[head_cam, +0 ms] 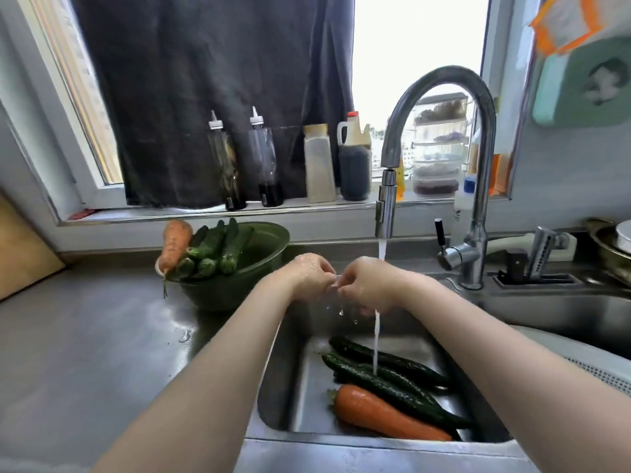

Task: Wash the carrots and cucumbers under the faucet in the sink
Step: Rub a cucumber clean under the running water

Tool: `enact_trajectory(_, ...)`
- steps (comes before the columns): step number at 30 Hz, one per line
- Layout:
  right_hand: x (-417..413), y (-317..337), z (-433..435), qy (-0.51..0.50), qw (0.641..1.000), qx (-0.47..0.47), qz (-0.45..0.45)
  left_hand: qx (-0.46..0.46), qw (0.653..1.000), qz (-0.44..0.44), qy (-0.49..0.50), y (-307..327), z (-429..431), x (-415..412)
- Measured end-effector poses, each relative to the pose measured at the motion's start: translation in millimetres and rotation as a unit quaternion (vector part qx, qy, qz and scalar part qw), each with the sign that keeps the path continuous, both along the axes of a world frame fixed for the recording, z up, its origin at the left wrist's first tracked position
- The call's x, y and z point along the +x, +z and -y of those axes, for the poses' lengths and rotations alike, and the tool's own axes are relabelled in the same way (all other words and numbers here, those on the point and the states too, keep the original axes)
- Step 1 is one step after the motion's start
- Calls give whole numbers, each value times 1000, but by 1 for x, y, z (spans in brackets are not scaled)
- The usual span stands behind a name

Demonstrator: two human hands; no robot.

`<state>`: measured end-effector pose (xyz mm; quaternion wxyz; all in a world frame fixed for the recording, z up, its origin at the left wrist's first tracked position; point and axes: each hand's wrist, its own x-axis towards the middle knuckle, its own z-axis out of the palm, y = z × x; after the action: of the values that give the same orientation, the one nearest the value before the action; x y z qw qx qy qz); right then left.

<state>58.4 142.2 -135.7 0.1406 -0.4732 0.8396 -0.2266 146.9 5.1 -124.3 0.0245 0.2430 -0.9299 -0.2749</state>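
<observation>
Head view: a steel counter [102,336] is spread across the left, and the sink [290,387] is sunk into its right front. A faucet [444,80] is arched over the sink's back edge, with water [376,343] running. A green bowl [239,295] is set at the sink's back left corner, loaded with the bowl cucumbers [218,247] and the bowl carrot [176,244]. On the sink floor the sink cucumbers [392,380] and the sink carrot [382,414] are laid, wetted. The left hand [309,273] and right hand [367,281] are held together under the stream, fingers curled; whether anything is pinched in either grip cannot be told. Rinsing is judged midway; next, another vegetable is probably to be lifted, its slick skin calling for a firm hold.
</observation>
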Motion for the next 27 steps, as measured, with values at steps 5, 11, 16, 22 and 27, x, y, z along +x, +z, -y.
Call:
enact_trajectory(5, 28, 54, 57, 17, 996, -48, -78, -50, 997, -61, 19, 61, 32, 35)
enact_trajectory(11, 70, 65, 120, 128, 990, -44, -40, -145, 985, -39, 81, 84, 95, 78)
enact_trajectory(16, 83, 48, 144, 137, 987, -23, -85, -121, 988, -12, 91, 78, 126, 104)
enact_trajectory(22, 74, 36, 137, 111, 979, -115, -130, -127, 990, 24, 50, 73, 115, 105)
enact_trajectory(27, 57, 46, 105, 32, 958, -252, -134, -111, 993, 34, -21, 83, 86, 90)
